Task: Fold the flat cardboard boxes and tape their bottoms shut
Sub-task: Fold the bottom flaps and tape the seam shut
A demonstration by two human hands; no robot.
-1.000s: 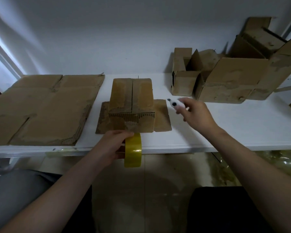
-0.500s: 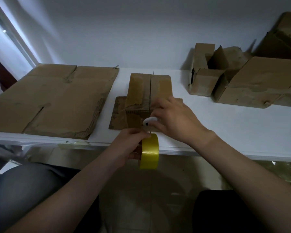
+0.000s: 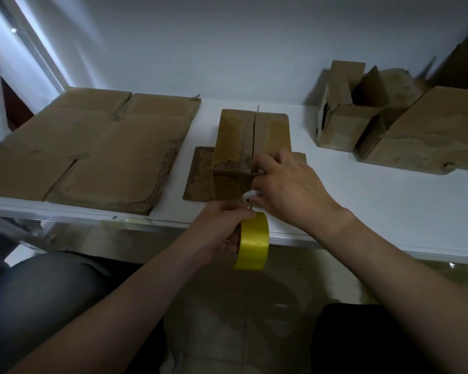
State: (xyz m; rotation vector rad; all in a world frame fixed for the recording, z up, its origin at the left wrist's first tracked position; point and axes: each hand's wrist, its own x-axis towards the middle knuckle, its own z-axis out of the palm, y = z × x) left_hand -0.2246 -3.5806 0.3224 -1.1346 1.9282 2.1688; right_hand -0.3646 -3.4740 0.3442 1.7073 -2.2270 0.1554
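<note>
Cutting tape at frame centre | left hand (image 3: 222, 230) grips yellow tape roll (image 3: 253, 241), keep strip taut | right hand (image 3: 284, 190) pinches white cutter (image 3: 250, 195) against box (image 3: 243, 157), slice close

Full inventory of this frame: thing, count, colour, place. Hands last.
box being taped: 1, brown, table centre, seam up, resting on a flat cardboard piece
flat cardboard piece: 1, brown, under that box
flat cardboard boxes: a stack, count unclear, brown, table left
folded boxes: several, count unclear, brown, table right by the wall
tape roll: 1, yellow, at the table's near edge, below the box
small tool: 1, white, probably a cutter, just above the roll
table: 1, white, across the frame
wall: white, behind the table
left hand: 1, gripping the tape roll
right hand: 1, holding the small tool against the box's near face
</note>
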